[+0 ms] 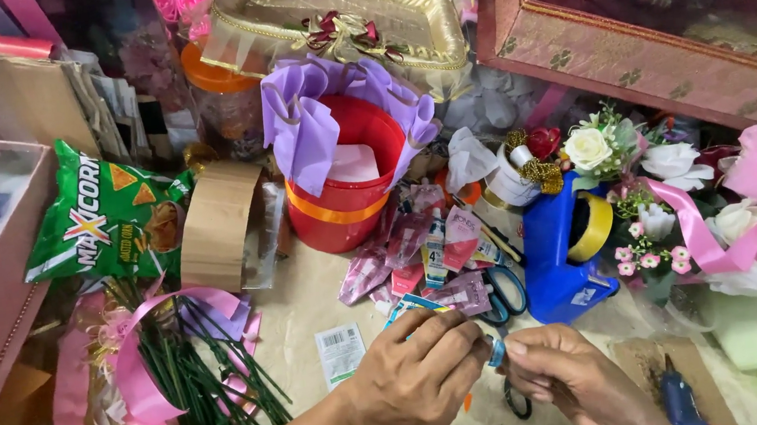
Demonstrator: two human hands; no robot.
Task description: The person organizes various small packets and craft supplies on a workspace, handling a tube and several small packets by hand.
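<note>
both hands [499, 373] pinch a small blue piece [496, 352] — clutter crowds every edge.

— What carries all these things?

— A work surface covered with beige paper [300, 310]. It is very crowded.

— What lies on it at the left?

— A green snack bag [102, 213], a roll of brown paper [219, 225] just beside it, and a bundle of dark green stems [192, 382] with a pink ribbon [138, 378] around them.

— And in the middle?

— A red round box [341, 212] with purple paper in it stands there. In front of it lie several pink sachets [410, 247], 1 white label [341, 354] and scissors with blue handles [504, 293].

— At the right?

— A blue tape dispenser [552, 260] stands with a yellow roll, near white artificial flowers [664, 164]. A blue glue gun [682, 401] lies at the lower edge.
</note>
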